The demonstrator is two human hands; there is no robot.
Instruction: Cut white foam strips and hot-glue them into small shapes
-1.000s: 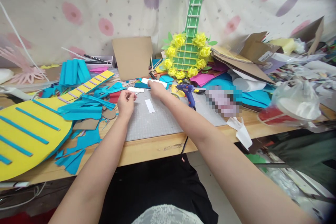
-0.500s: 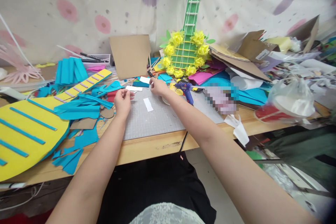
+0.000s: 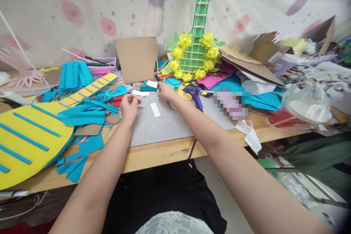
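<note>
While the left hand [image 3: 128, 108] has its fingers bunched just beside a white strip [image 3: 141, 93], I honestly can't tell if it's gripping anything. Right hand [image 3: 165, 92] is curled with fingertips at a second strip [image 3: 151, 84], can't say if it's pinched. Some white card [image 3: 155, 110] lies on the gray mat [image 3: 161, 128], blue glue gun [image 3: 195, 97] to the right, all on a messy wooden tabletop [image 3: 161, 157].

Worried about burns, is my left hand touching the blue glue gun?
Apart: in the head view, your right hand and grey mat lie between your left hand and the glue gun.
</note>
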